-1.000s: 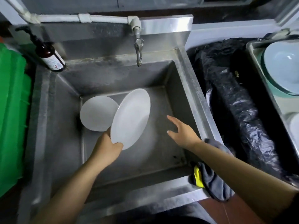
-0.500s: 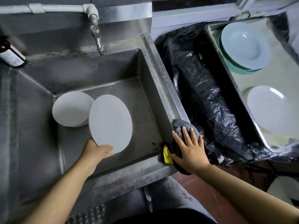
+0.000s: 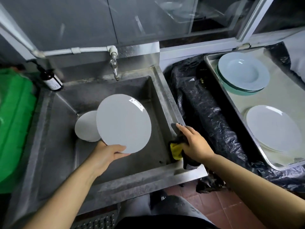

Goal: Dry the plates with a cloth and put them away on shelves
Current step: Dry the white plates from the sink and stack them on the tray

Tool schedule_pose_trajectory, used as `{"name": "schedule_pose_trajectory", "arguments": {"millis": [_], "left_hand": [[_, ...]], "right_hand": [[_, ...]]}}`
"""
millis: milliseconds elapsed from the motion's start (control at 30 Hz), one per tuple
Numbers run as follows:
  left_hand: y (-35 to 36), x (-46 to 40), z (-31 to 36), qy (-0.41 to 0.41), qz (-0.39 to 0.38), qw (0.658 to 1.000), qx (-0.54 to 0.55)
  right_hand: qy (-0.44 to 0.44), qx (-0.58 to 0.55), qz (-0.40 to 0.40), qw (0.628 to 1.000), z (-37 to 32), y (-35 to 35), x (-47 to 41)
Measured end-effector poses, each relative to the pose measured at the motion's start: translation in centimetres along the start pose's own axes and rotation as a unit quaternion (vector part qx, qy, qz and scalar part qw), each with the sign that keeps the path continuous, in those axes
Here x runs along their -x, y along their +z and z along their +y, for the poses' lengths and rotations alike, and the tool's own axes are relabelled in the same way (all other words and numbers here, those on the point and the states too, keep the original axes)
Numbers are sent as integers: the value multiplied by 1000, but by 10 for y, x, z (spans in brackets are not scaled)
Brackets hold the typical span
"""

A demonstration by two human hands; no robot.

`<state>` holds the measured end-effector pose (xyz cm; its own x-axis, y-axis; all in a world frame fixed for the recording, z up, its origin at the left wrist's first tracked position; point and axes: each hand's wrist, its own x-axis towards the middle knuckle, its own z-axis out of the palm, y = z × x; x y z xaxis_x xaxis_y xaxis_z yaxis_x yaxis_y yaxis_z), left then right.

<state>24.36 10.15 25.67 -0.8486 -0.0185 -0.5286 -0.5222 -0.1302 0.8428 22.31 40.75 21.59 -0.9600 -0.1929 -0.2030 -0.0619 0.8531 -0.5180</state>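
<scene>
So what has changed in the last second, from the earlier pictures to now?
The right hand left the sink, went to its right rim and gripped the dark cloth. The left hand raised its plate, which now overlaps the second plate. That plate stayed put.

White plate [image 3: 123,123], dark grey cloth [image 3: 179,138] with yellow, apparently pale blue bowl [image 3: 243,71], green bin [image 3: 14,123].

Steel sink [image 3: 166,103], red-tiled floor [image 3: 219,204]

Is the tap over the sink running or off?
Off, as far as visible: no stream falls from the tap, and the sink below holds no pooled water.
</scene>
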Motion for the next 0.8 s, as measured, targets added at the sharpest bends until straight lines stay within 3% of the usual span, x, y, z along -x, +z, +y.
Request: {"name": "schedule_pose_trajectory", "arguments": {"millis": [200, 300, 800], "left_hand": [[24, 21, 48, 69, -42, 997, 11], [34, 28, 74, 99, -65, 993, 20], [25, 19, 180, 165, -138, 977, -12]], "right_hand": [[-33, -255, 39, 966, -52, -40, -15], [-38, -330, 69, 941, -79, -62, -15], [-103, -313, 185, 926, -141, -134, -38]]}}
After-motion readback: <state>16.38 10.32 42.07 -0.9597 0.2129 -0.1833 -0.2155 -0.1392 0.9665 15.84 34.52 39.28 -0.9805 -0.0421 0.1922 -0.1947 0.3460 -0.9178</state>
